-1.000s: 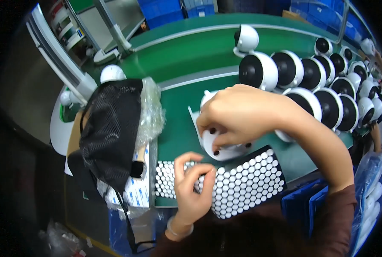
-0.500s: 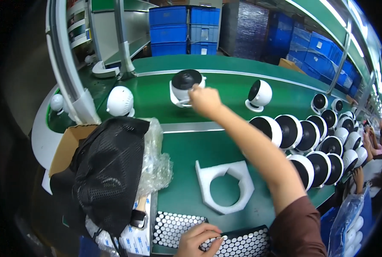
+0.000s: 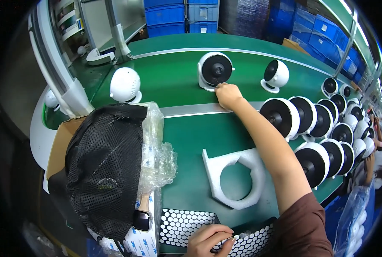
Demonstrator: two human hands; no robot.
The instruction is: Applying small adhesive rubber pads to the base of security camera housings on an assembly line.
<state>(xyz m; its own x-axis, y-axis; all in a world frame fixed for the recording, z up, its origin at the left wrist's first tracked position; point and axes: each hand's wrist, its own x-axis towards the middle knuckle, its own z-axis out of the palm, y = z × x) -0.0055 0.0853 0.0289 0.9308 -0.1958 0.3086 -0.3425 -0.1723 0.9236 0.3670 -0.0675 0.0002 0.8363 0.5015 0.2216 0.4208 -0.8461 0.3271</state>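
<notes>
The right hand (image 3: pixel 228 95) was stretched out across the green bench (image 3: pixel 186 128), fingers curled together and touching the lower edge of a white round fan (image 3: pixel 214 70) standing on the belt (image 3: pixel 169 73); whether they actually gripped it could not be told. The left hand (image 3: pixel 210 240) rested at the near edge, fingertips pinched together on a small piece at the dotted sheets (image 3: pixel 186 222). The foam cradle (image 3: pixel 236 177) lay vacant between the two hands, so this fan appeared already set out on the belt, with the hand not yet drawn clear. Count: three fans on the belt, namely the one touched, one to its right (image 3: pixel 276 75) and one to its left, turned away (image 3: pixel 125 85). At least twelve more fans (image 3: pixel 315 128) stood crowded in rows at the right, seemingly awaiting handling; the farther ones were too small to count surely. One black mesh bag (image 3: pixel 105 171) sat on a carton (image 3: pixel 60 143) beside crumpled clear plastic (image 3: pixel 159 154).
</notes>
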